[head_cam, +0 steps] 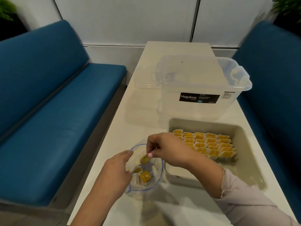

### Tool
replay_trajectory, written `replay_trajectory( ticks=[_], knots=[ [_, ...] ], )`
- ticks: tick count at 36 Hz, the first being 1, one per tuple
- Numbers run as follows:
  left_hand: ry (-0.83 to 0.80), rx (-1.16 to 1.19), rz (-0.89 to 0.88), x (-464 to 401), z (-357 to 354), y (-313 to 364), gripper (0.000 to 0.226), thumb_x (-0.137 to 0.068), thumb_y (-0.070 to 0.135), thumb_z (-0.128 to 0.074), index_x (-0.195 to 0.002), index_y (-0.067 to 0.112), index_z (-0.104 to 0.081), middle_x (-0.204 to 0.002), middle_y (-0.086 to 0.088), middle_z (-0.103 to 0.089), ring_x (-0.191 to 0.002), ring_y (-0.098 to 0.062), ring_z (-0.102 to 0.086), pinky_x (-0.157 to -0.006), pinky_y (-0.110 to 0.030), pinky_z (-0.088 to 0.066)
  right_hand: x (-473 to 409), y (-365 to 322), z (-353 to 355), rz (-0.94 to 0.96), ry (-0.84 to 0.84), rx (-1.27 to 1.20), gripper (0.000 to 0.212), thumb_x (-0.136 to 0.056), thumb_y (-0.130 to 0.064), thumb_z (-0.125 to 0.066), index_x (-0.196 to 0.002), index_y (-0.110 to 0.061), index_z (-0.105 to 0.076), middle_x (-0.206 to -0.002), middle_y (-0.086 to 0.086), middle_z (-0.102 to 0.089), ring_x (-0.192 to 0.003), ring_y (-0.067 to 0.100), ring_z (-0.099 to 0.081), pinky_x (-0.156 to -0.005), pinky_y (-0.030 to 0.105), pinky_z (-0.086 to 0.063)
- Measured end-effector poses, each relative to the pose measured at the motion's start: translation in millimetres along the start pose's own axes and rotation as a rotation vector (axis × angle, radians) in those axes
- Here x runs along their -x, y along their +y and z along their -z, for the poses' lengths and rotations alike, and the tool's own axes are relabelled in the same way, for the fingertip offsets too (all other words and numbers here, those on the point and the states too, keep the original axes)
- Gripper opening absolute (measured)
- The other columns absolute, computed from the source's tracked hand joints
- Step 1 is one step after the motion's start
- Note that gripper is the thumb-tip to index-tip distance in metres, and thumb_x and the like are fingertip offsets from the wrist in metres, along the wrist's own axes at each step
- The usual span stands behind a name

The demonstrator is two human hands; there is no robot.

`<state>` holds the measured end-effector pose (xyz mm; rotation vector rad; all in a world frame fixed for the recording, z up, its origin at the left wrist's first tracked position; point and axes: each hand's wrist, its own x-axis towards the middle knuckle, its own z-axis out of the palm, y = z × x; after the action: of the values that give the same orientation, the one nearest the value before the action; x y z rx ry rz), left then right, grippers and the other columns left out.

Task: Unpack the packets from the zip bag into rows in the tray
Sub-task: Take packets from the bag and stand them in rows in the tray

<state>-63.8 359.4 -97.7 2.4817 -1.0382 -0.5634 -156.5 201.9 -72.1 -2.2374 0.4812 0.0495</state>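
Observation:
A clear zip bag point(156, 175) with a blue rim stands open on the white table, holding a few yellow-and-white packets point(145, 176). My left hand point(116, 170) holds the bag's left rim. My right hand point(164, 148) hovers over the bag's mouth and pinches one yellow packet point(145, 159) between thumb and fingers. To the right sits a beige tray point(244, 144) with several rows of yellow packets point(210, 144) lined up in its far half.
A clear Megabox storage box point(200, 88) stands behind the tray, with its clear lid point(145, 77) lying to its left. Blue benches point(57, 111) flank the narrow white table point(138, 111) on both sides.

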Motion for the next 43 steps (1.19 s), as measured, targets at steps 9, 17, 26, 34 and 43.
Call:
replay_trajectory(
  ticks=[9,17,26,34,43],
  knots=[
    [-0.001,-0.012,0.007,-0.2,-0.5,8.9,0.059,-0.081,0.004,-0.058,-0.136,0.023,-0.045,-0.138,0.010,-0.048,-0.122,-0.009,-0.050,-0.098,-0.015,-0.035,30.0,13.9,32.3,-0.006,0.148,-0.200,0.029,-0.085,0.002,-0.062,-0.075,-0.025,-0.066,-0.074,0.000,-0.065,-0.066,0.005,-0.054,-0.067,0.018,-0.047],
    [-0.013,-0.020,0.014,-2.2,-2.1,17.1,0.061,-0.078,-0.001,-0.057,-0.135,0.022,-0.048,-0.133,0.006,-0.054,-0.118,-0.014,-0.053,-0.093,-0.018,-0.038,76.2,45.7,78.3,-0.072,0.318,-0.229,0.011,-0.088,-0.009,-0.064,-0.081,-0.017,-0.062,-0.080,0.007,-0.067,-0.071,0.011,-0.060,-0.070,0.030,-0.052],
    [-0.033,-0.053,0.028,-1.2,0.7,22.2,0.061,-0.080,0.000,-0.057,-0.136,0.021,-0.046,-0.129,0.001,-0.057,-0.116,-0.017,-0.054,-0.090,-0.022,-0.040,109.5,74.4,104.7,-0.301,0.385,0.273,0.010,-0.086,-0.024,-0.067,-0.079,-0.030,-0.061,-0.074,-0.015,-0.057,-0.072,0.005,-0.052,-0.058,0.017,-0.036],
    [-0.035,-0.075,0.028,-0.4,-0.4,24.5,0.061,-0.079,0.002,-0.061,-0.135,0.021,-0.047,-0.130,0.000,-0.057,-0.117,-0.017,-0.054,-0.097,-0.026,-0.041,108.3,105.2,92.5,-0.371,0.376,0.593,0.003,-0.083,-0.035,-0.068,-0.084,-0.033,-0.069,-0.078,-0.012,-0.046,-0.079,0.011,-0.046,-0.071,0.024,-0.029],
    [-0.040,-0.095,0.034,0.6,-1.4,21.8,0.062,-0.080,0.005,-0.065,-0.136,0.021,-0.045,-0.132,0.001,-0.055,-0.120,-0.017,-0.052,-0.100,-0.028,-0.039,95.4,128.4,72.1,-0.439,0.356,0.697,0.010,-0.084,-0.038,-0.067,-0.090,-0.033,-0.072,-0.084,-0.010,-0.051,-0.082,0.013,-0.044,-0.080,0.028,-0.032]
  ],
)
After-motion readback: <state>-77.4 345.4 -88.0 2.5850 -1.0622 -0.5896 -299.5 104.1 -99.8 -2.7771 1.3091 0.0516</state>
